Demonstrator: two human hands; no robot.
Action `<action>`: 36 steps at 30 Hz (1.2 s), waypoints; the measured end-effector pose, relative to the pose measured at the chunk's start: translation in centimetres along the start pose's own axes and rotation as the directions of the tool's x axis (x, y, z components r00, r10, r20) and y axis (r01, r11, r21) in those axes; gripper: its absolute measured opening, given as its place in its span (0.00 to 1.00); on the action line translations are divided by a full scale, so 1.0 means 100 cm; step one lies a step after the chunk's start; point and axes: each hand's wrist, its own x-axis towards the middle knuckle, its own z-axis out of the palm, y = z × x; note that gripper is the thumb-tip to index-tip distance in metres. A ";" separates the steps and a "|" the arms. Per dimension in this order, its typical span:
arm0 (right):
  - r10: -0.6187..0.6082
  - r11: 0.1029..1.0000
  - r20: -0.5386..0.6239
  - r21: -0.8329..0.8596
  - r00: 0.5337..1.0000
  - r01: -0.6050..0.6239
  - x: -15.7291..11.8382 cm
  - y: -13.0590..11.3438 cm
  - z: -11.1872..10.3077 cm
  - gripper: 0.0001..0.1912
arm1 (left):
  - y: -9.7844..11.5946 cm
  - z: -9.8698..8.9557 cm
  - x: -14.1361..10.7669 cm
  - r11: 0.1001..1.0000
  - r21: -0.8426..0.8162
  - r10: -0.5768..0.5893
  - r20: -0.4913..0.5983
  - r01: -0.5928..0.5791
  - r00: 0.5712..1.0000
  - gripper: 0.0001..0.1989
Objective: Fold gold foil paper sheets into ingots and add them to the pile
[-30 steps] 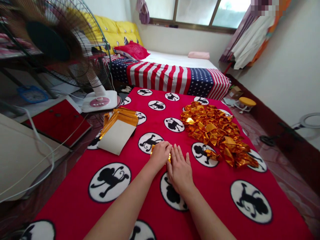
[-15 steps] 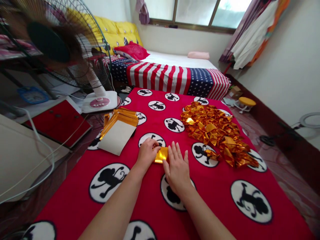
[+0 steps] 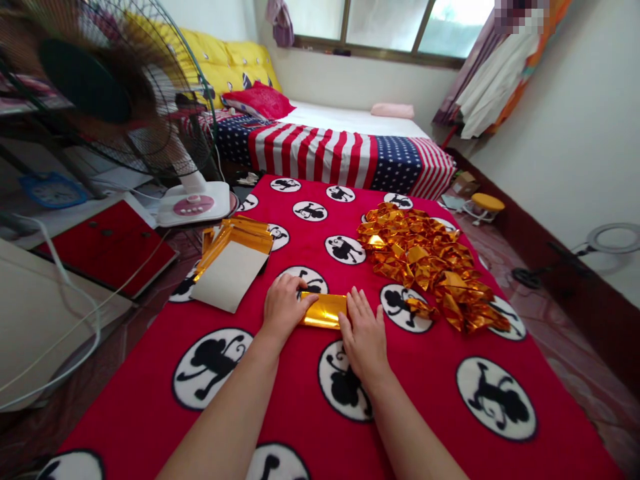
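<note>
A folded strip of shiny gold foil paper (image 3: 324, 311) lies flat on the red cloth (image 3: 400, 407) in front of me. At its left end is my left hand (image 3: 285, 305), fingers bent around that end and thumb on top of the foil. My right hand (image 3: 366, 333) lies open on the strip's right end, its fingers stretched forward and the thumb near the paper's edge. Away to the left sits a stack of foil sheets (image 3: 245, 232), a pale sheet (image 3: 227, 275) on top. Many crumpled-looking folded gold foil pieces (image 3: 415, 250) are heaped on the right.
A standing fan (image 3: 193, 203) with blurred blades is at the left, near a red panel (image 3: 107, 243). Behind the cloth-covered surface stands a bed (image 3: 340, 157) with a striped, starred cover. A yellow stool (image 3: 487, 202) and a ring-shaped stand (image 3: 613, 238) are on the right.
My left hand has shifted left and my right hand slightly right, so they are farther apart. More of the gold foil strip shows between them.
</note>
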 end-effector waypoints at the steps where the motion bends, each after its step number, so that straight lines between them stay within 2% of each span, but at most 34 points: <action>1: 0.000 1.000 -0.012 0.016 1.000 0.000 0.000 0.000 0.001 0.25 | 0.000 -0.002 0.000 1.000 0.009 0.003 0.013 -0.003 1.000 0.12; 6: 0.006 0.992 -0.102 0.123 0.995 0.007 0.000 0.005 0.009 0.24 | 0.002 -0.004 0.001 0.999 -0.032 0.010 0.046 -0.009 0.999 0.12; 11: 0.043 0.979 -0.192 0.204 0.980 -0.003 0.005 0.010 0.013 0.26 | 0.000 -0.001 0.000 0.985 -0.161 -0.048 0.081 0.061 0.996 0.13; 14: 0.052 0.965 -0.223 0.261 0.974 0.009 0.009 0.011 0.012 0.22 | 0.000 0.001 -0.001 0.936 -0.340 -0.054 0.111 0.089 0.992 0.11; 18: 0.094 0.903 -0.271 0.428 0.958 0.032 0.011 0.012 0.007 0.11 | 0.003 0.001 -0.001 0.838 -0.540 -0.039 0.083 0.078 0.996 0.10; 23: 0.153 0.808 -0.269 0.588 0.951 0.036 0.010 0.011 0.000 0.11 | 0.005 0.001 0.000 0.748 -0.648 -0.089 0.115 0.143 0.989 0.06; 27: 0.168 0.763 -0.262 0.645 0.950 0.043 0.010 0.010 -0.002 0.11 | 0.006 0.001 0.000 0.732 -0.661 -0.116 0.121 0.167 0.986 0.05; 32: 0.127 0.783 -0.258 0.619 0.958 0.063 0.010 0.010 -0.002 0.11 | 0.007 -0.004 -0.001 0.793 -0.600 -0.012 0.151 0.101 0.988 0.07; 36: 0.051 0.809 -0.228 0.580 0.972 0.093 0.009 0.009 -0.002 0.10 | 0.012 -0.009 -0.003 0.832 -0.554 0.136 0.229 0.014 0.964 0.06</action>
